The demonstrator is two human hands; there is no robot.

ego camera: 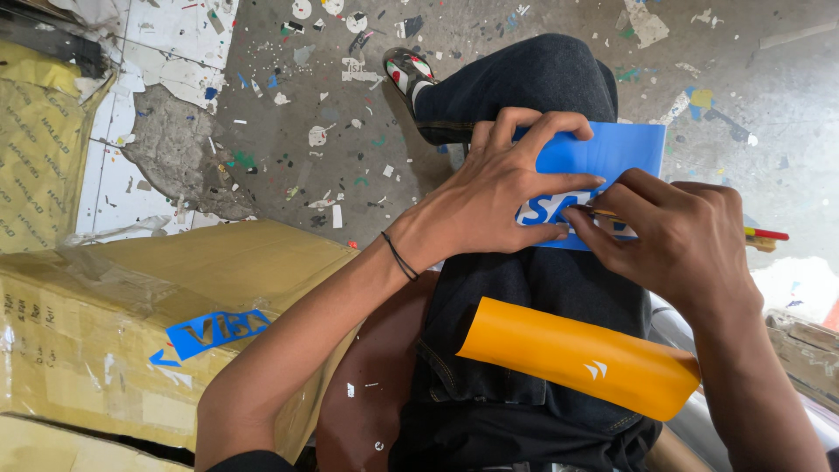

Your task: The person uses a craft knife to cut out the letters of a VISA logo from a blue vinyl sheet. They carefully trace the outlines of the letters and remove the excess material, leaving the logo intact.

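Left hand (498,197): fingers spread flat, pressing the blue vinyl sheet (603,153) down on the raised knee (542,79).
Right hand (677,240): pinched closed around a thin pencil-like tool (762,234), tip at the white cut letters; whether it is a blade or a pick, the view is too tight to tell.
Blue vinyl sheet: lies across the knee, half under the left hand.
How it handles: likely very light, thin and limp, smooth-faced and apt to slide on denim; cut letters look easy to tear or crease.
Where to hold: flat palm beside the letters, or the plain upper edge, not the cut parts.
Orange sheet (581,354): curled on the lap, apart from both hands.
Cardboard box (105,341): to the left, blue letter scrap stuck on it.
Floor (288,131): littered with vinyl offcuts.
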